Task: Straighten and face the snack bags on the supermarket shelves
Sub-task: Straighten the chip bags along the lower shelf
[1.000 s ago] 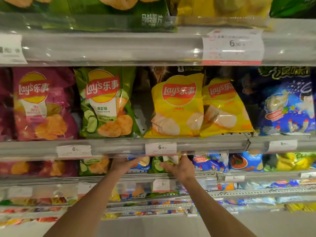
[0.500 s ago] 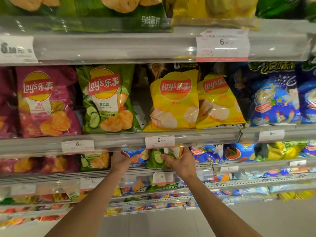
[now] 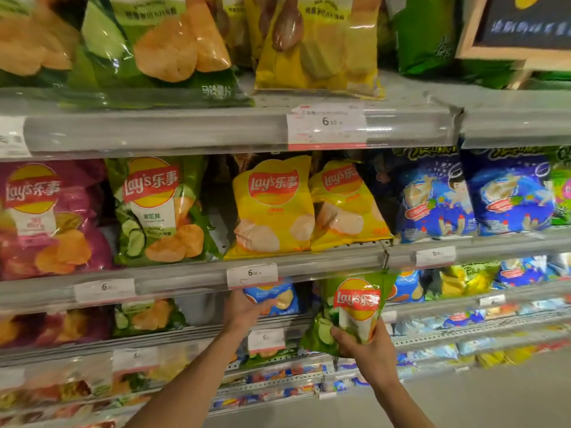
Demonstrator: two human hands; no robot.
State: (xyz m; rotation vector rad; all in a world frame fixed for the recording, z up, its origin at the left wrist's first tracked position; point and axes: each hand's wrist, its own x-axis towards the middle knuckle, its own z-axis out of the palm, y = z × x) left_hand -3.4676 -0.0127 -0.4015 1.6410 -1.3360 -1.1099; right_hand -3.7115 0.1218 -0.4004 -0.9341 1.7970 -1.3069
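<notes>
Your right hand [image 3: 366,347] curls round the lower half of a glossy, crinkled green Lay's cucumber bag [image 3: 349,313], held upright in front of the shelf edge [image 3: 309,267]. Your left hand [image 3: 244,310] reaches under that metal shelf edge, fingers wrapped on a puffy blue Lay's bag [image 3: 278,299] standing on the shelf below.

Green bag [image 3: 346,316] in the right hand [image 3: 367,350]: red-and-yellow logo w/ white lettering, cucumber slices printed on. Blue bag [image 3: 278,299] at the left hand [image 3: 244,310] has pale chip pics (logo mostly hidden). Shelf above, l. to r.: magenta bag [image 3: 52,217], green shelf bag [image 3: 157,211], two yellow bags [image 3: 275,208], dark blue bags [image 3: 432,196] w/ cartoon print.
</notes>
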